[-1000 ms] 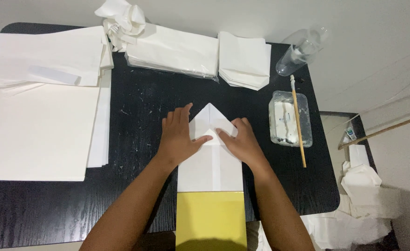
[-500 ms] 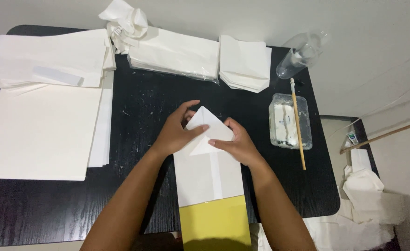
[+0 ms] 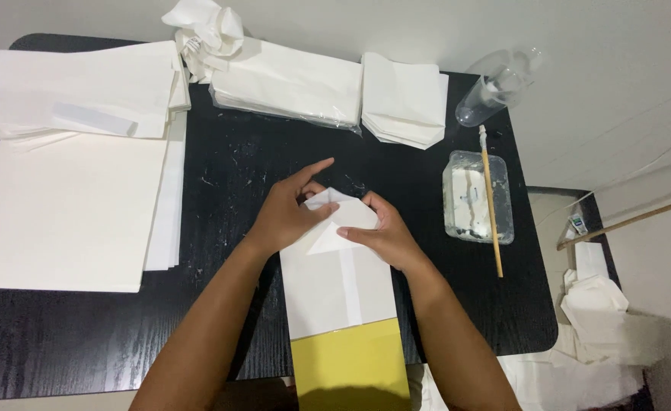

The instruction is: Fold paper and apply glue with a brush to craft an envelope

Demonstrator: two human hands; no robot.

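Far left: a broad stack of white sheets [image 3: 65, 213] lying flat on the black table [image 3: 221, 164], with a second, thicker pile of sheets [image 3: 84, 87] behind it toward the far edge. Next along the far edge: a crumpled wad of paper [image 3: 206, 27], then a flat bundle of folded white bags [image 3: 286, 84].

Centre: the left hand [image 3: 286, 213], palm down, fingers loosely spread, index finger pointing away, thumb side pressing on the folded end of a long white paper bag [image 3: 339, 285]. No closed grasp; flat pressure only. Just right of it: the right hand [image 3: 381, 236], likewise flat, fingertips pinning the triangular flap [image 3: 343, 217] from the other side. Both hands touching the flap, about equally near, meeting over the bag's far end. Long axis of the bag running straight away from the body, toward the far table edge; yellow strip [image 3: 350, 365] at the near end, overhanging the table's near edge, between the forearms. Folded end farthest from the body, directly under the fingertips.

Further right: a smaller stack of folded white papers [image 3: 404, 103], a clear plastic cup [image 3: 495, 84] tipped on its side, a clear tray of white paste [image 3: 478, 196] with a thin wooden stick [image 3: 491, 202] laid across it. Far right, off the table: scraps of white paper [image 3: 594, 304] on the floor.
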